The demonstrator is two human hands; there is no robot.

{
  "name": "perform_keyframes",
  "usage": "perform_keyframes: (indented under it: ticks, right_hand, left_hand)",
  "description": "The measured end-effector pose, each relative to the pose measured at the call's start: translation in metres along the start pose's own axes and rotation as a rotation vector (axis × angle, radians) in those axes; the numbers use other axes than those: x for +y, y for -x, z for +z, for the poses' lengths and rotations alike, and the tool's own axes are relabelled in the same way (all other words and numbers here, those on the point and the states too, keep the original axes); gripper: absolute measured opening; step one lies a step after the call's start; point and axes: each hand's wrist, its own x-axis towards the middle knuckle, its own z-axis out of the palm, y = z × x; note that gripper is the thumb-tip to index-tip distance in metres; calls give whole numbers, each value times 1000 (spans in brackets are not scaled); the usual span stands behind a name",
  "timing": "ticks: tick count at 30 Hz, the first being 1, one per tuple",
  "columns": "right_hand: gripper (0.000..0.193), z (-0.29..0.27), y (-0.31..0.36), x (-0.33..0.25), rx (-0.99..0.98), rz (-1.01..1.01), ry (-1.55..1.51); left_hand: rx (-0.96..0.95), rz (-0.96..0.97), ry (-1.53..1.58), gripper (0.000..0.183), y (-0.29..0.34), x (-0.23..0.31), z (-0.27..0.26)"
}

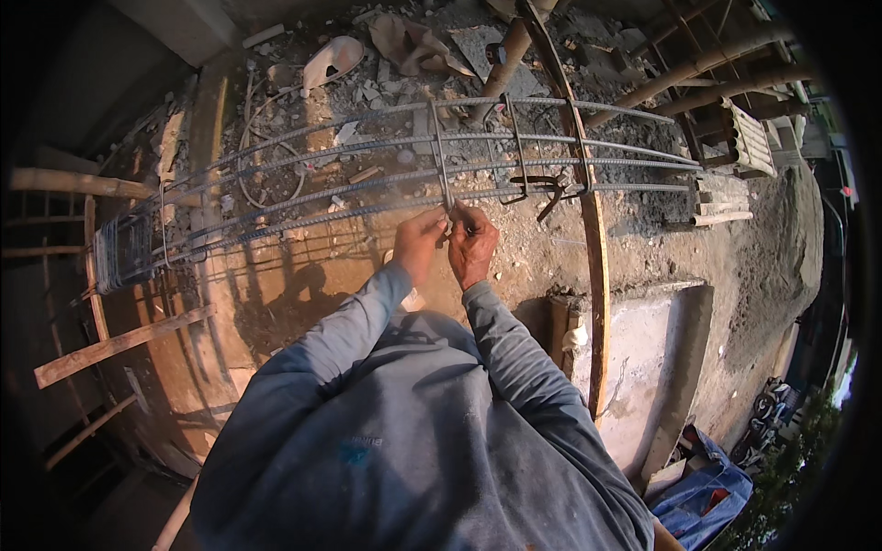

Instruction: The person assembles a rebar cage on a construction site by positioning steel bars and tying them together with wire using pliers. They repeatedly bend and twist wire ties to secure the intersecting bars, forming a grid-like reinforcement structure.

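Observation:
Both hands meet at the near edge of a long rebar cage (367, 176), where a square stirrup (440, 151) crosses the nearest bar. The fingers of my left hand (420, 242) are pinched together just left of the stirrup's lower end. Close beside it, almost touching, my right hand (474, 246) is also closed in a pinch. Whatever sits between the fingertips is too small to make out. A dark pair of pincers (549, 190) rests on the near bars to the right, beside another stirrup (517, 138).
A wooden post (595, 275) stands right of the cage. Several stirrups are bunched (119, 250) at its left end, near a wooden plank (124, 347). Rubble, a hose (246, 170) and bamboo poles (703, 66) lie beyond. A concrete block (634, 340) and blue tarp (703, 496) are lower right.

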Motion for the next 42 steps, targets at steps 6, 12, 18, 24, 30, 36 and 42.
perform_keyframes:
  ticks: [6,12,18,24,30,36,42]
  right_hand:
    - [30,-5,4,10,-88,-89,51]
    - [52,-8,18,-18,-263,4,288]
    - [56,-11,11,-31,-393,19,177]
    - [43,-22,-2,-51,-608,102,143]
    - [46,-21,-3,-33,-445,-26,315]
    - [32,-38,-13,-16,-410,14,274]
    - [22,-45,-21,-28,-456,14,387]
  left_hand:
    - [-23,-47,-12,40,1,8,-1]
    - [-24,56,-184,48,11,19,-5]
    - [-6,-235,133,46,17,33,-6]
    - [8,-454,421,36,25,44,-2]
    - [46,-421,544,28,25,42,4]
    - [-51,-237,474,16,9,28,19]
    - [-56,-47,224,32,-1,9,15]
